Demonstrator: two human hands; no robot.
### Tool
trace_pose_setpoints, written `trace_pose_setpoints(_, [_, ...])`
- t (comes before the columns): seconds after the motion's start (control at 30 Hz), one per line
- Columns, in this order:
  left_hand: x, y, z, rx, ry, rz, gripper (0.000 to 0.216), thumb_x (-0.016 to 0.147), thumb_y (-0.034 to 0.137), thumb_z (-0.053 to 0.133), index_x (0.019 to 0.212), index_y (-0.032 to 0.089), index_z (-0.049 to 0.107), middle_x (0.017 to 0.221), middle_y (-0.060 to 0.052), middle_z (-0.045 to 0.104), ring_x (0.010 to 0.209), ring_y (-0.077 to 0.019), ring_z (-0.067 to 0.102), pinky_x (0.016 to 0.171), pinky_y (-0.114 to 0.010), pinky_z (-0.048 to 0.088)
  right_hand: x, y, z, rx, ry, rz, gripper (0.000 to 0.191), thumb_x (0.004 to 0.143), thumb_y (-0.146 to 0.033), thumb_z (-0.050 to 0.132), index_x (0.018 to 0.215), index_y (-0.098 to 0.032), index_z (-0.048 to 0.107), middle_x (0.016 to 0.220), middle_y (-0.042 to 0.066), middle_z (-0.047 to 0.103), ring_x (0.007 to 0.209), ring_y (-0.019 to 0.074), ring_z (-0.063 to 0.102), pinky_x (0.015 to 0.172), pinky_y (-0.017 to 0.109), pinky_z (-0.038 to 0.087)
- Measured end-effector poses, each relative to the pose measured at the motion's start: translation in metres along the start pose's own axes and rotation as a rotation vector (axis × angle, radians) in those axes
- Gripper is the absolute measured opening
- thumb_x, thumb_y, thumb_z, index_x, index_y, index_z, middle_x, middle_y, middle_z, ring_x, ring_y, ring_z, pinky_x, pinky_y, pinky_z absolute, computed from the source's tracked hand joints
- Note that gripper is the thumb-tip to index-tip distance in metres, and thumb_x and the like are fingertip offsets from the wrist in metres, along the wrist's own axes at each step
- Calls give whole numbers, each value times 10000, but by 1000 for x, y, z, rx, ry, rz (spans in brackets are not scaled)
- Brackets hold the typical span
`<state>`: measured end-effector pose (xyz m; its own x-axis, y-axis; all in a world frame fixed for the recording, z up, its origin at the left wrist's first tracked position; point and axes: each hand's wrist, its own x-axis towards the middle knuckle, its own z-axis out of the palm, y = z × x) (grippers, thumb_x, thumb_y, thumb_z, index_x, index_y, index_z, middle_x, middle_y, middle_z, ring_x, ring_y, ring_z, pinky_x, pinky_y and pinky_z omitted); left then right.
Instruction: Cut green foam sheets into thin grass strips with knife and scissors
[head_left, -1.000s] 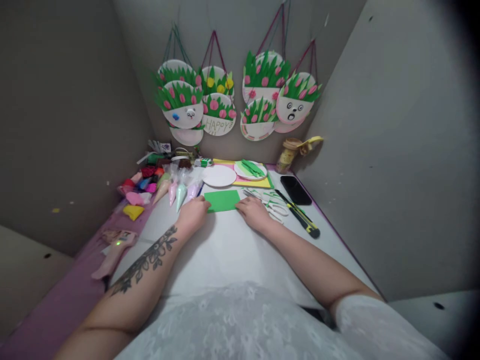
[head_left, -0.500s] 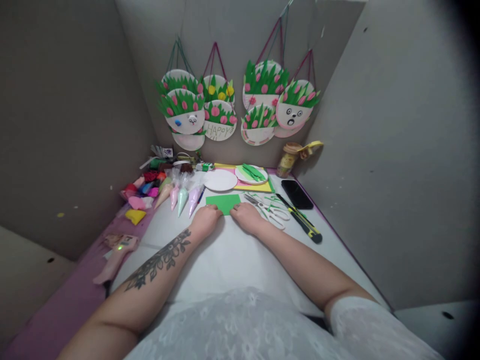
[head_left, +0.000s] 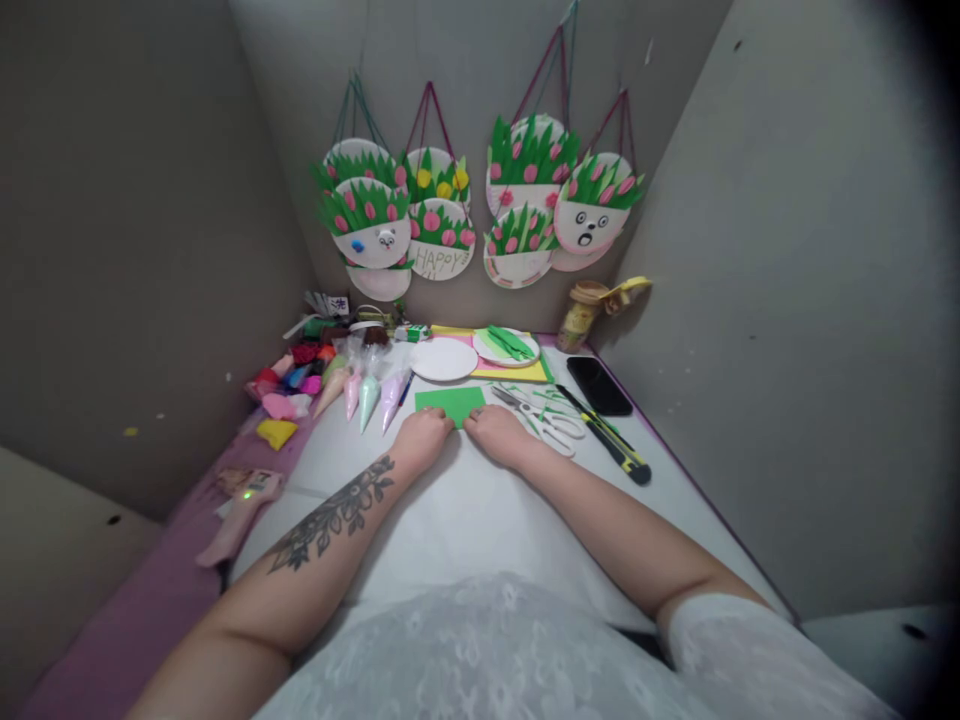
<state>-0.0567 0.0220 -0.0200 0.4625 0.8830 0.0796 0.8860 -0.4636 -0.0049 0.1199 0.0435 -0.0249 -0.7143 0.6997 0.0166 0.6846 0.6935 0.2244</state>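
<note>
A green sheet of paper [head_left: 451, 401] lies on the white table in front of me, its near edge partly covered by my hands. My left hand [head_left: 425, 437] is closed at the sheet's near left part, fingers curled on the paper. At the near right corner, my right hand [head_left: 495, 432] is closed on the same edge. A narrow gap separates the two hands. White-handled scissors [head_left: 551, 428] lie just right of my right hand, among thin green paper scraps [head_left: 551, 402].
A yellow-black utility knife [head_left: 611, 445] and a dark phone [head_left: 598, 386] lie right. Behind are a white paper plate [head_left: 444, 360] and another plate holding green strips [head_left: 506, 343]. Filled piping bags [head_left: 367, 400] and a pink glue gun [head_left: 244, 515] sit left. Decorated plates [head_left: 375, 225] hang on the wall.
My left hand has slid slightly right along the paper's near edge, closer to my right hand. The whole view has shifted a little.
</note>
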Motion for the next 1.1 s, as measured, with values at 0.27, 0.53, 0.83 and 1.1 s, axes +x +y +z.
trace_pose_setpoints(0.27, [3, 0, 8, -5, 14, -3, 262, 922, 195, 411, 920, 160, 671, 908, -101, 626, 909, -226, 575, 798, -324, 440, 2, 1, 3, 19, 9, 4, 220, 926, -136, 421, 989, -120, 631, 916, 137, 652, 874, 225, 590, 769, 324, 407])
trace_pose_setpoints(0.53, [5, 5, 9, 7, 10, -6, 239, 929, 152, 367, 999, 140, 595, 969, -118, 602, 948, -234, 557, 838, -349, 440, 6, -1, 12, 166, 113, 75, 245, 950, -207, 410, 1055, -161, 628, 1000, 113, 630, 974, 230, 530, 820, 323, 400])
trace_pose_setpoints(0.83, [9, 2, 17, -56, 48, -40, 247, 943, 183, 364, 999, 135, 599, 964, -118, 614, 950, -234, 567, 861, -355, 430, 15, -5, 17, 275, 125, 150, 261, 946, -126, 365, 1016, -141, 616, 1008, 116, 618, 978, 210, 506, 851, 311, 377])
trace_pose_setpoints(1.1, [-1, -12, 9, 23, -36, -96, 230, 935, 173, 359, 1001, 128, 575, 946, -127, 622, 923, -239, 595, 801, -351, 451, 1, 14, 15, 253, 25, 218, 252, 903, -97, 399, 1042, -172, 596, 960, 98, 619, 904, 214, 535, 752, 293, 362])
